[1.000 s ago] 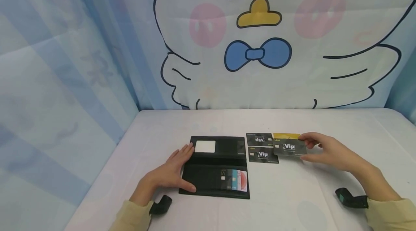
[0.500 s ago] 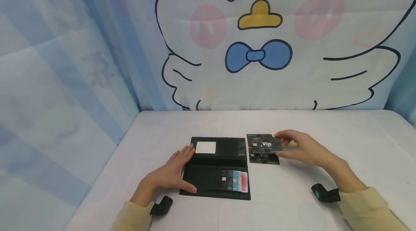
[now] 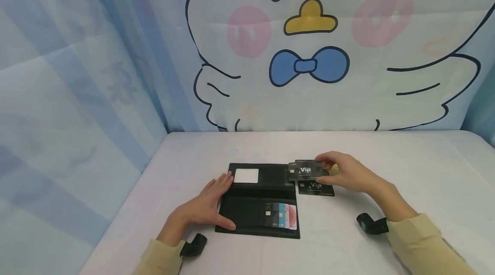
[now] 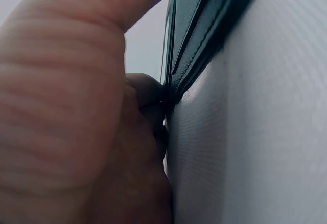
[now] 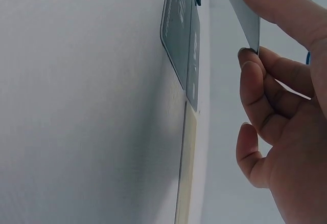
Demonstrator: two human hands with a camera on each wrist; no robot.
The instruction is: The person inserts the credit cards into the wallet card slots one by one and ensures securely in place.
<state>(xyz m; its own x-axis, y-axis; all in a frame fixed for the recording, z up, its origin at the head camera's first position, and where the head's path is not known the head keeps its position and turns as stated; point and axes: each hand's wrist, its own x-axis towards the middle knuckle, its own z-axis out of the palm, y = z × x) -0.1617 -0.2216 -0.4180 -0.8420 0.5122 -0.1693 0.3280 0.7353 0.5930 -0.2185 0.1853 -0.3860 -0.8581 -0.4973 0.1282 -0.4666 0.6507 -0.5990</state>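
A black wallet (image 3: 241,215) lies unfolded on the table, with several cards fanned in its near panel and a white rectangle on its far panel. My left hand (image 3: 203,206) rests spread on the wallet's left side, thumb and fingertips on its edge. In my right hand (image 3: 348,174) a dark grey Vip card (image 3: 305,171) is pinched between thumb and fingers by its right end. It hovers close over the wallet's upper right corner. In the right wrist view the pinched card (image 5: 245,17) stands off the table, its pale underside showing.
Another dark Vip card (image 3: 316,188) lies right of the wallet, partly covered by the held one. A yellow card (image 5: 186,168) lies beside the dark cards, mostly hidden behind my right hand in the head view. A printed curtain (image 3: 309,107) hangs behind the table.
My right hand has carried the Vip card leftward, from above the yellow card across the other dark cards to the wallet's right edge. The left hand has stayed on the wallet.
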